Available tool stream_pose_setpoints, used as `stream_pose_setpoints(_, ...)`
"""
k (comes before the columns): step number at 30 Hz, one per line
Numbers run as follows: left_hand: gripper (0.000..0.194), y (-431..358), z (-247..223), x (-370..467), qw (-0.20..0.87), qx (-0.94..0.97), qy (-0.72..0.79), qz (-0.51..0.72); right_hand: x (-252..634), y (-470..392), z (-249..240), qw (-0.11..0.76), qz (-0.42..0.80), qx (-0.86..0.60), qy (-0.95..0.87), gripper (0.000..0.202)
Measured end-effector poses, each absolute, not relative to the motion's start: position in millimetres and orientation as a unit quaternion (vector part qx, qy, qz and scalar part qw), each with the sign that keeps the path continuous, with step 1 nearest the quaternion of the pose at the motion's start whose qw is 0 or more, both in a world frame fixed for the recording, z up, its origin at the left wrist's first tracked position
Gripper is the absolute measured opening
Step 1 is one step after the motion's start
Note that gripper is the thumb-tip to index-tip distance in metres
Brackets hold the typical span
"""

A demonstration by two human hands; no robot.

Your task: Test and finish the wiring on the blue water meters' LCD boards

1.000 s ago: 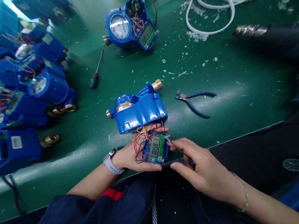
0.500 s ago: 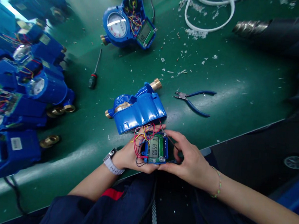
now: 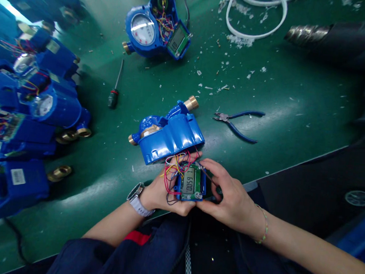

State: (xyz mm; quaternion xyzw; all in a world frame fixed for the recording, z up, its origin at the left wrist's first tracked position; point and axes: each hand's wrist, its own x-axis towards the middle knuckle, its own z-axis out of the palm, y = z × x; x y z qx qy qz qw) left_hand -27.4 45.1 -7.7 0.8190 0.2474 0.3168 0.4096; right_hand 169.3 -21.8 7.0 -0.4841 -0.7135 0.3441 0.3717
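Observation:
A display module [image 3: 189,183], a green circuit board with an LCD reading in a blue frame, lies in my left hand [image 3: 161,195]. My left fingers and thumb are wrapped round its left and underside. My right hand [image 3: 228,196] is closed at its right edge, index finger at the top corner and thumb at the bottom. A thin dark strand or rod [image 3: 210,178] runs from the board under my right fingers; I cannot tell which it is. Red, yellow and white wires [image 3: 173,170] lead from the module towards a blue water meter [image 3: 171,136] lying just beyond.
Cutting pliers [image 3: 238,121] lie to the right, a screwdriver [image 3: 114,92] to the left. Another opened meter [image 3: 145,31] stands at the back. Several blue meters [image 3: 22,178] crowd the left side. A heat gun [image 3: 332,37] and white cable [image 3: 255,36] occupy the back right.
The hands and module have shifted very slightly right in view, and my left wrist has turned a little. Both hands keep their hold; the meter lies as before.

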Motion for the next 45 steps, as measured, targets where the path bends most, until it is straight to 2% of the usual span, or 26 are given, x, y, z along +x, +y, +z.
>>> stream_pose_setpoints(6, 0.091, 44.8, -8.2, -29.6, 0.412, 0.819, 0.250, 0.312, 170.4, -20.5, 10.8, 0.363, 0.356, -0.491, -0.708, 0.063)
stream_pose_setpoints(12, 0.103, 48.7, -7.8, -37.3, 0.440, 0.827, 0.222, 0.269, 175.5, -19.4, 12.4, 0.347, 0.385, -0.507, -0.689, 0.072)
stream_pose_setpoints(17, 0.101, 50.2, -7.8, -39.0, 0.410, 0.841, 0.219, 0.275, 180.6, -18.3, 15.6, 0.334, 0.383, -0.494, -0.705, 0.076)
stream_pose_setpoints(19, 0.094, 50.1, -6.4, -38.2, 0.411, 0.838, 0.227, 0.277, 183.7, -19.0, 17.9, 0.327, 0.391, -0.494, -0.705, 0.069)
stream_pose_setpoints(24, 0.082, 46.8, -4.2, -36.2, 0.499, 0.774, 0.289, 0.261, 194.7, -25.4, 19.6, 0.353, 0.417, -0.545, -0.636, 0.031)
stream_pose_setpoints(29, 0.090, 43.3, -6.8, -34.6, 0.544, 0.727, 0.334, 0.252, 205.6, -34.0, 24.8, 0.377, 0.420, -0.502, -0.656, 0.031)
stream_pose_setpoints(35, 0.088, 42.9, -5.9, -31.9, 0.529, 0.731, 0.342, 0.262, 208.1, -40.9, 31.7, 0.336, 0.308, -0.430, -0.780, 0.028)
stream_pose_setpoints(41, 0.089, 41.8, -6.0, -31.3, 0.534, 0.723, 0.357, 0.252, 208.3, -38.6, 35.0, 0.267, 0.146, -0.453, -0.838, 0.032)
stream_pose_setpoints(45, 0.083, 41.6, -7.8, -29.8, 0.544, 0.716, 0.357, 0.253, 203.9, -40.9, 34.1, 0.273, 0.163, -0.467, -0.825, 0.031)
